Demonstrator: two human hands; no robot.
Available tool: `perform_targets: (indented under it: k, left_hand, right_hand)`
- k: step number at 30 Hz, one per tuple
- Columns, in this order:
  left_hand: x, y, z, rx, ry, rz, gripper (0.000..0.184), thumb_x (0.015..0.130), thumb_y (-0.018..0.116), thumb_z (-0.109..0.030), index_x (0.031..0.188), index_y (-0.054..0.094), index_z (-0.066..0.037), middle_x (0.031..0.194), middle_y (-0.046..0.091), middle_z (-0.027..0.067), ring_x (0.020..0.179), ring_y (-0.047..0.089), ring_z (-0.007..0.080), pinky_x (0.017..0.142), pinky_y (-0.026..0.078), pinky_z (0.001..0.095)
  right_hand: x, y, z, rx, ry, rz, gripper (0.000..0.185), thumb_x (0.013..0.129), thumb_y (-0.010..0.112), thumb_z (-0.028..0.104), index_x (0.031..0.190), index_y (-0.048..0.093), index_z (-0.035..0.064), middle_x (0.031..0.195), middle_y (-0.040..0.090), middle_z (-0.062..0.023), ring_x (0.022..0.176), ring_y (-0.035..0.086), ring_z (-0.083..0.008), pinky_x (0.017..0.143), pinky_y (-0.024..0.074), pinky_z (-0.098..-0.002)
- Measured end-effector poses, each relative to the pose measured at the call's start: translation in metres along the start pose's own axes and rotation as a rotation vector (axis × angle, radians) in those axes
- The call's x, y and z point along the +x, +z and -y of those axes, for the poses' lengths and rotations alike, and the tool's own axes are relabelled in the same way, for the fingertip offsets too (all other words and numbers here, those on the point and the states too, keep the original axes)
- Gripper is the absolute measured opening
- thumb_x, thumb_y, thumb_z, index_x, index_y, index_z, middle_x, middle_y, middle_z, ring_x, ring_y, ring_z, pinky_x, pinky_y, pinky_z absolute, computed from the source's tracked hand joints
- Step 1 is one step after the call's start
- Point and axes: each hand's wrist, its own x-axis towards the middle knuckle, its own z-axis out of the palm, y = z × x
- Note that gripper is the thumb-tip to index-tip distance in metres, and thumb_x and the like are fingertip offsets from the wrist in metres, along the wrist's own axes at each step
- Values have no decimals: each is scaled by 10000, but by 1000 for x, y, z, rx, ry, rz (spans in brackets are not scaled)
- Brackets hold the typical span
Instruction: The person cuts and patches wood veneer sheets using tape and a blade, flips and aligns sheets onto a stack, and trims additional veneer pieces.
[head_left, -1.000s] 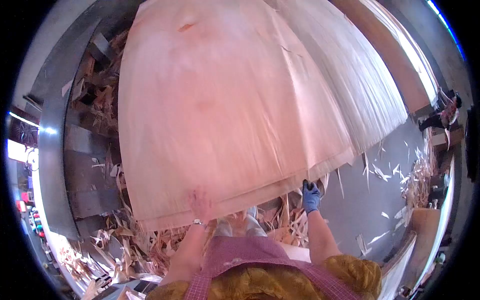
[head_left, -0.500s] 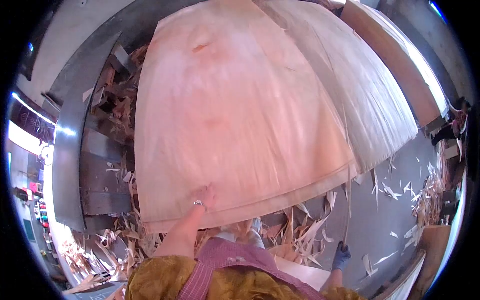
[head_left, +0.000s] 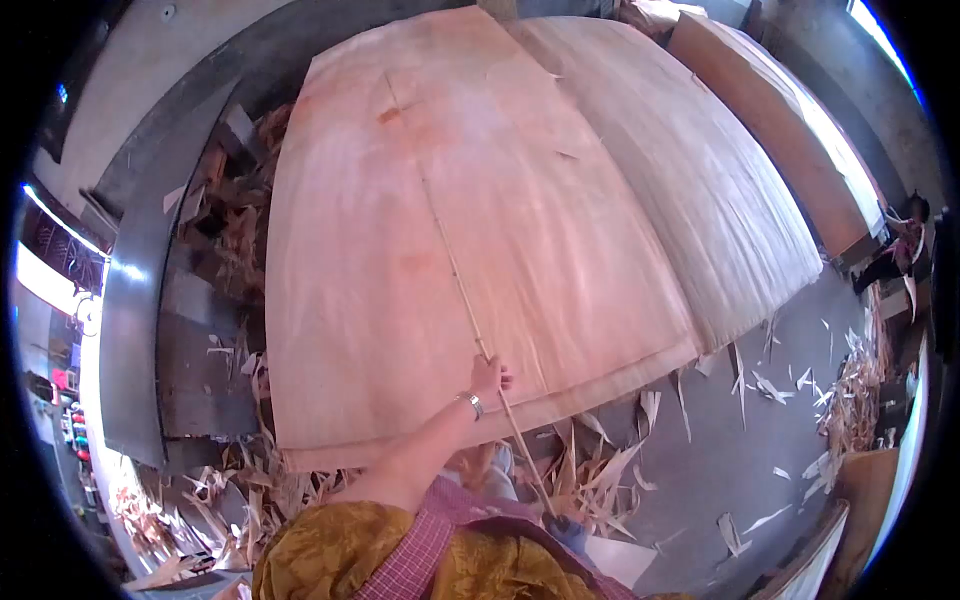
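Stick [head_left: 452,265], long, thin and pale, runs slantwise across the top sheet [head_left: 350,260], from near its far part down past its near edge; whether it touches the surface between is hard to tell. The bare left hand [head_left: 488,376] is above the sheet's near part, its fingers curled closed around the stick, which extends out on both sides of them. The stick's lower end meets the gloved right hand [head_left: 567,532], close to the apron [head_left: 410,560]; that hand is dark and partly hidden, so how its fingers are set cannot be told. Pale scraps [head_left: 590,480] lie on the floor [head_left: 700,450] beyond the near edge, and a paler sheet [head_left: 690,180] lies to the right.
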Motion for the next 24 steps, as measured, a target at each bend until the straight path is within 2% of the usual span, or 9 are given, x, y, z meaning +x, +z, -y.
perform_targets:
  k: [2,5,6,9,12,14,17,20,24]
  left_hand:
    - [8,-13,30,116,-80,73,227,967,473,-198,1020,342,-21,849,597,164,575,642,230,441,534,348]
    - [-14,14,39,304,-128,119,197,967,449,-161,1019,351,2,741,590,145,547,643,242,437,538,368]
    - [-18,22,43,291,-107,146,202,968,448,-164,1017,353,7,738,595,149,552,647,243,443,542,369]
    - [-29,47,46,309,-77,226,207,976,435,-171,1029,355,12,751,605,153,590,660,252,480,559,376]
    - [-42,61,32,404,-96,260,199,987,414,-174,1059,357,3,791,605,148,647,675,264,534,579,381]
    - [-46,65,30,439,-68,268,201,984,421,-174,1059,365,4,795,609,150,646,677,264,537,580,377]
    - [-49,63,23,425,-86,264,197,975,436,-163,1056,378,7,814,617,156,642,680,257,530,579,380]
    - [-28,48,45,468,-65,227,254,954,481,-196,1040,393,27,746,628,145,581,662,234,492,567,361]
    - [-12,17,54,408,-77,172,238,918,522,-143,1066,452,31,767,629,137,615,658,217,488,535,348]
  right_hand:
    - [-24,-22,20,-12,45,-21,485,846,649,492,644,558,61,562,567,-155,507,586,-334,501,427,-423]
    - [-44,3,-36,-85,143,-10,483,822,664,519,606,547,102,528,550,-137,483,581,-344,467,413,-449]
    - [-52,4,-39,12,303,42,436,805,663,550,760,673,116,654,616,-111,642,618,-211,615,449,-376]
    - [-63,-2,-49,-122,356,19,421,823,662,512,714,623,107,599,577,-84,600,587,-167,571,417,-370]
    - [-66,-5,-59,-149,248,53,391,869,641,443,733,595,79,647,600,-86,621,583,-166,555,390,-371]
    - [-68,2,-76,-34,243,60,380,878,629,433,759,597,74,695,619,-104,652,600,-200,572,406,-378]
    - [-62,6,-75,-64,241,99,376,877,616,457,796,616,90,729,633,-116,681,614,-233,593,428,-392]
    - [-53,12,-72,-75,206,148,379,876,602,481,833,635,105,762,646,-128,711,628,-266,614,450,-406]
    - [-37,31,-65,-81,133,244,394,875,584,513,882,660,126,807,664,-145,750,647,-310,642,479,-425]
